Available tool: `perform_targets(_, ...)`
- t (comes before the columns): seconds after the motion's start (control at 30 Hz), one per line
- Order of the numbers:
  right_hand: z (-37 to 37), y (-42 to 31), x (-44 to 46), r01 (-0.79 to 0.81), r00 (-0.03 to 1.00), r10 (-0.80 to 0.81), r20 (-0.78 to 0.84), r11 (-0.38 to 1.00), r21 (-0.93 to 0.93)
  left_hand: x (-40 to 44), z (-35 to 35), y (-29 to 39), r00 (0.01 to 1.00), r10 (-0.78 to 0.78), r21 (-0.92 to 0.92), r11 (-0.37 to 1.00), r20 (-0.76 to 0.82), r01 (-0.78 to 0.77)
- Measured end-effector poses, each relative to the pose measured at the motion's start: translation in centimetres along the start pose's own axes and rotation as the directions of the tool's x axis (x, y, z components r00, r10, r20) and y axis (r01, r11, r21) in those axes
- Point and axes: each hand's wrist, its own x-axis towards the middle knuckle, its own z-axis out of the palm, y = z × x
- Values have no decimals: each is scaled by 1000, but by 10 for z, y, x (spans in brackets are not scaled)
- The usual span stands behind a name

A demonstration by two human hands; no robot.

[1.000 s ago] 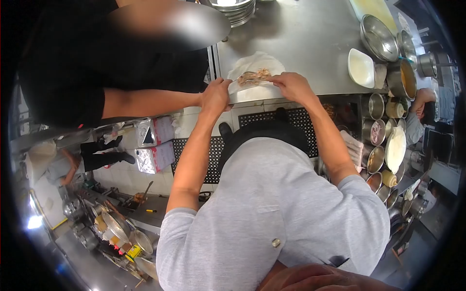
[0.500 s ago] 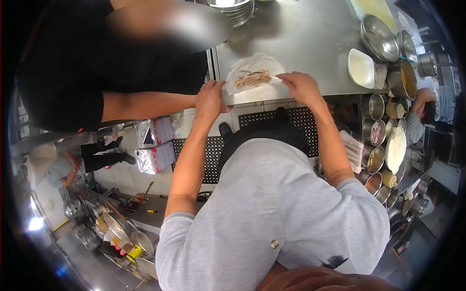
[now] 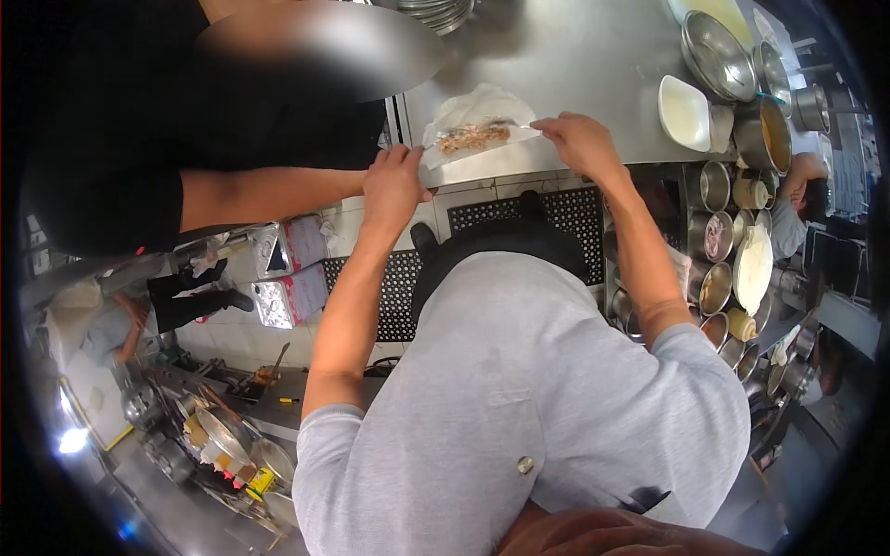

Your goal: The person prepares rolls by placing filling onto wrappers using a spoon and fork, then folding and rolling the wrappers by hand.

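A thin white wrapper lay spread on the table, hard by its near left corner, with a loose strip of chopped filling across its nearer half. The filling lay between the two hands, clear of the fingers of both. The left hand, over the near left corner, pinched the wrapper's left end with its fingertips; the back of the hand hid much of that grip. The right hand, above the near edge, nipped the opposite end between thumb and fingers.

A co-worker's forearm, bare below a black sleeve, reached in from the left and ended behind the left hand, so what its own hand did could not be told.

Toward the near right corner stood a white dish, well apart from the wrapper, with a pot of orange-brown contents just beyond it. Farther along the right edge sat a wide metal bowl. A stack of metal bowls stood by the far left part of the table. Below the near edge, a black perforated mat covered part of the floor.
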Motion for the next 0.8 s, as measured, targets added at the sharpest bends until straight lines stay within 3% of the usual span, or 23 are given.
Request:
perform_targets(0.07,-2,5,-1,46,999,-46,-2,998,-36,4,13,-8,993,110,47,993,41,-112)
perform_targets(0.17,-11,9,-7,-57,998,58,5,997,-59,-1,15,-13,997,71,47,996,11,-72)
perform_targets(0.23,-7,5,-6,107,988,-109,-108,994,-27,0,18,-10,994,104,45,994,19,-104)
perform_targets(0.3,-5,16,-8,67,994,-72,-78,996,-61,2,16,-8,991,135,47,990,15,-136)
perform_targets(0.4,-10,20,-6,45,996,-52,-72,995,-94,-5,12,-10,999,42,72,996,33,-44)
perform_targets(0.47,-5,12,-7,44,994,-53,-101,995,-88,-6,20,-9,993,106,79,992,-42,-103)
perform_targets(0.53,9,5,-1,198,970,-211,-120,974,-109,-6,21,-11,994,101,72,993,-33,-99)
perform_targets(0.7,5,7,-2,52,993,-62,-100,993,-102,-17,12,-9,997,40,66,997,-59,-36)
perform_targets(0.8,7,-8,4,167,981,-174,-87,982,-84,-13,23,-16,993,99,119,989,-66,-91)
